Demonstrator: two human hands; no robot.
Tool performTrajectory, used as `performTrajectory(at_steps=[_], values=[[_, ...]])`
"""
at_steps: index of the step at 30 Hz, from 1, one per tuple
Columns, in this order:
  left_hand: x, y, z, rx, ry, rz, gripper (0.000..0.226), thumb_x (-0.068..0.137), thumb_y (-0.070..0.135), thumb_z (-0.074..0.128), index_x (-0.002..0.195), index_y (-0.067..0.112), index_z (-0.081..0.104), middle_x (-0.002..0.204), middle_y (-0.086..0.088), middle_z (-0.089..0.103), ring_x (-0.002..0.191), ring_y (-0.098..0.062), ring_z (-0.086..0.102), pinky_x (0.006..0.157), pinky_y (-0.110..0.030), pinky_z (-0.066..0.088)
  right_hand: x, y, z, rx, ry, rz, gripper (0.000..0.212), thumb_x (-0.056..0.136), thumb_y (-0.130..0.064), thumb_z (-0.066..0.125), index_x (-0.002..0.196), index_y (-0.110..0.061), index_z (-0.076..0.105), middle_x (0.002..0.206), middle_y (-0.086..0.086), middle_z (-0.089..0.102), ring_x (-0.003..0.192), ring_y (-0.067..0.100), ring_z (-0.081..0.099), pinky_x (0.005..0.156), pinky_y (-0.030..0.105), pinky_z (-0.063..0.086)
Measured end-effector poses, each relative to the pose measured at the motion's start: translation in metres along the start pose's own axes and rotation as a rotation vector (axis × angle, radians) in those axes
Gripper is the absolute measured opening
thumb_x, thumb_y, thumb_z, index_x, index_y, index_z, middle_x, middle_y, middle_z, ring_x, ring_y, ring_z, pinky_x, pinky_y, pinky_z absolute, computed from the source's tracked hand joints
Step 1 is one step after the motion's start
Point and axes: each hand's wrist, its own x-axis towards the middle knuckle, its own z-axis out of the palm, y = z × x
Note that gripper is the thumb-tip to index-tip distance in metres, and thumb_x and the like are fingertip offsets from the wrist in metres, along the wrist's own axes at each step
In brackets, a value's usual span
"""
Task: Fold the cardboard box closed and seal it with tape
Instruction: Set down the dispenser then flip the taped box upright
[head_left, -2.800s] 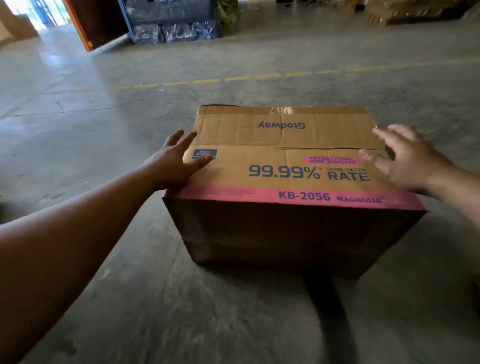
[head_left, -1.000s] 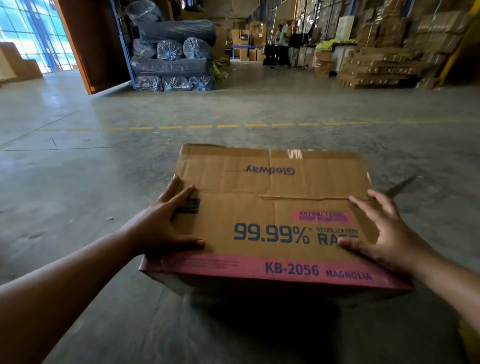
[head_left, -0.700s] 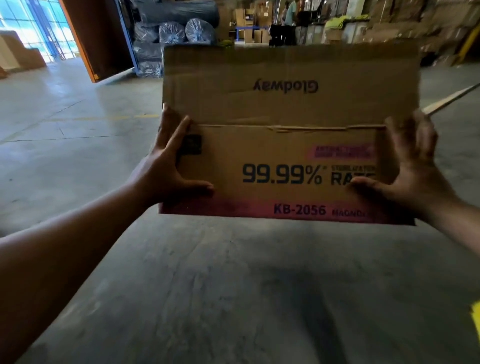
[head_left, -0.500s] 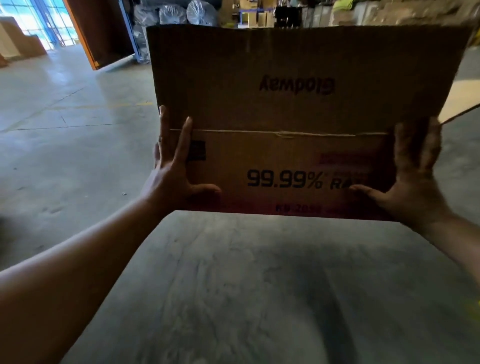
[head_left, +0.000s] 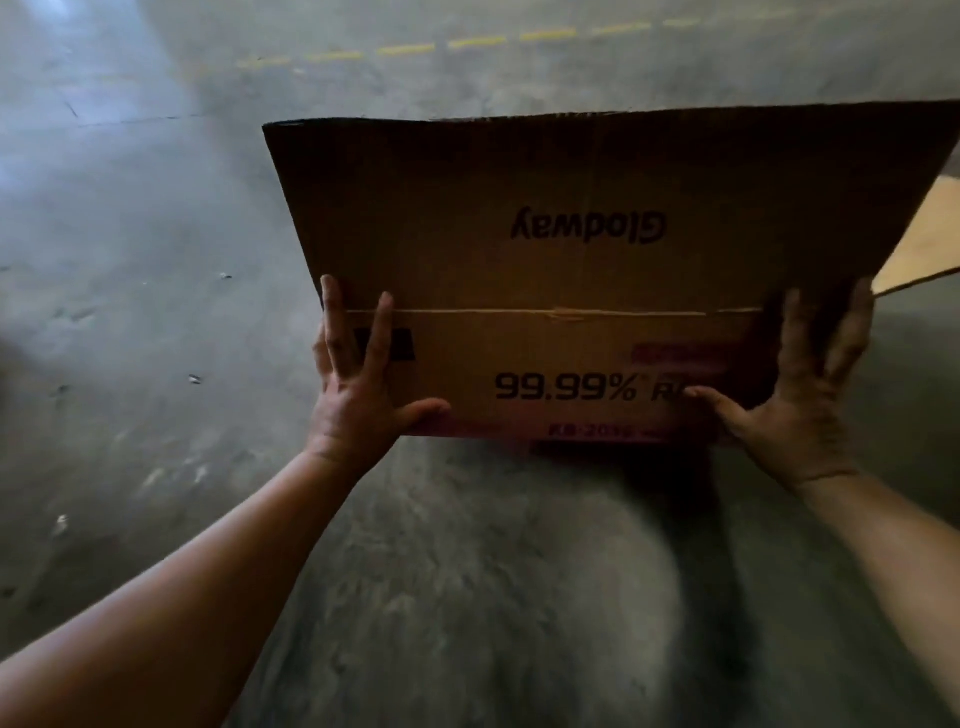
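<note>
Nearest ground: grey concrete floor (head_left: 467, 597), bare below the arms, with a dark shadow under the box.
Left hand (head_left: 358, 400): fingers spread and straight up the near face at the left edge, thumb laid along the bottom edge.
Right hand (head_left: 800, 410): fingers spread up the right edge, thumb pointing inward near the bottom edge.
Task item: brown printed cardboard box (head_left: 571, 260), held off the floor between both hands, printed face toward the camera, lettering partly upside down.
Edges: top edge tilted, higher at right; horizontal crease level with the fingertips.
Right side: pale cardboard flap (head_left: 924, 244) projecting behind the box.
Far room: open floor to a dashed yellow line (head_left: 467, 42).
</note>
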Motion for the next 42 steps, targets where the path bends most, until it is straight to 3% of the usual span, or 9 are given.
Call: performTrajectory(at_steps=[6, 10, 13, 17, 24, 29, 33, 36, 42], values=[[-0.023, -0.008, 0.024, 0.087, -0.012, -0.028, 0.129, 0.07, 0.052, 0.081, 0.149, 0.05, -0.022, 0.158, -0.008, -0.024, 0.144, -0.048, -0.012, 0.11, -0.066, 0.019, -0.028, 0.001, 0.011, 0.075, -0.05, 0.093, 0.109, 0.069, -0.064, 0.065, 0.152, -0.031, 0.003, 0.152, 0.032, -0.01, 0.143, 0.03, -0.017, 0.119, 0.041, 0.0], [-0.039, -0.018, 0.029, 0.118, -0.039, 0.006, 0.127, 0.073, 0.052, 0.08, 0.152, 0.043, -0.02, 0.157, -0.01, -0.036, 0.143, -0.038, -0.023, 0.109, -0.06, 0.017, -0.043, 0.008, 0.011, 0.103, -0.096, 0.074, 0.109, 0.07, -0.066, 0.064, 0.153, -0.024, 0.008, 0.152, 0.022, -0.018, 0.143, 0.038, -0.016, 0.12, 0.042, 0.002], [-0.053, -0.021, 0.032, 0.142, -0.097, -0.017, 0.126, 0.075, 0.054, 0.078, 0.152, 0.04, -0.021, 0.157, -0.022, -0.028, 0.142, -0.035, -0.029, 0.11, -0.058, 0.017, -0.059, 0.016, 0.013, 0.124, -0.16, 0.071, 0.107, 0.07, -0.066, 0.064, 0.153, -0.023, 0.012, 0.153, 0.009, -0.022, 0.145, 0.041, -0.007, 0.118, 0.049, 0.015], [-0.058, -0.016, 0.031, 0.125, -0.19, -0.053, 0.121, 0.078, 0.06, 0.071, 0.15, 0.042, -0.025, 0.156, -0.023, -0.03, 0.139, -0.034, -0.034, 0.112, -0.057, 0.014, -0.067, 0.013, 0.014, 0.141, -0.278, 0.138, 0.104, 0.074, -0.07, 0.057, 0.153, -0.02, 0.014, 0.151, 0.033, -0.014, 0.147, 0.034, -0.004, 0.119, 0.034, 0.013], [-0.05, -0.01, 0.027, 0.149, -0.251, -0.089, 0.121, 0.078, 0.062, 0.071, 0.151, 0.041, -0.024, 0.152, -0.009, -0.044, 0.139, -0.034, -0.033, 0.111, -0.066, 0.027, -0.055, 0.002, 0.011, 0.093, -0.311, 0.165, 0.105, 0.073, -0.068, 0.059, 0.154, -0.026, 0.006, 0.154, 0.027, -0.018, 0.146, 0.028, -0.017, 0.116, 0.018, -0.002], [-0.045, -0.009, 0.019, 0.164, -0.274, -0.091, 0.122, 0.078, 0.059, 0.072, 0.15, 0.043, -0.025, 0.147, -0.002, -0.052, 0.143, -0.034, -0.026, 0.109, -0.064, 0.034, -0.05, -0.005, 0.003, 0.091, -0.326, 0.157, 0.105, 0.076, -0.057, 0.067, 0.153, -0.03, 0.001, 0.153, 0.021, -0.026, 0.146, 0.031, -0.013, 0.117, 0.047, 0.018], [-0.049, 0.001, 0.012, 0.152, -0.308, -0.124, 0.12, 0.078, 0.062, 0.07, 0.149, 0.045, -0.026, 0.149, -0.002, -0.05, 0.147, -0.04, -0.017, 0.11, -0.064, 0.034, -0.051, -0.016, -0.003, 0.009, -0.406, 0.228, 0.106, 0.075, -0.063, 0.062, 0.149, -0.042, -0.011, 0.153, 0.012, -0.032, 0.146, 0.03, -0.014, 0.116, 0.052, 0.02], [-0.051, 0.015, 0.009, 0.156, -0.3, -0.174, 0.118, 0.078, 0.069, 0.065, 0.149, 0.044, -0.026, 0.152, -0.003, -0.046, 0.149, -0.039, -0.017, 0.117, -0.062, 0.02, -0.05, -0.026, -0.001, -0.077, -0.381, 0.267, 0.105, 0.074, -0.073, 0.052, 0.148, -0.041, -0.016, 0.155, 0.017, -0.024, 0.145, 0.039, -0.01, 0.117, 0.052, 0.013], [-0.045, 0.045, 0.0, 0.262, -0.365, -0.358, 0.113, 0.072, 0.09, 0.041, 0.155, 0.029, -0.006, 0.164, -0.013, -0.003, 0.149, -0.039, 0.005, 0.119, -0.057, 0.014, -0.041, -0.035, 0.014, -0.339, -0.754, 0.54, 0.129, 0.046, -0.101, 0.016, 0.152, -0.03, -0.002, 0.161, 0.007, -0.002, 0.145, 0.04, -0.004, 0.115, 0.055, 0.015]])
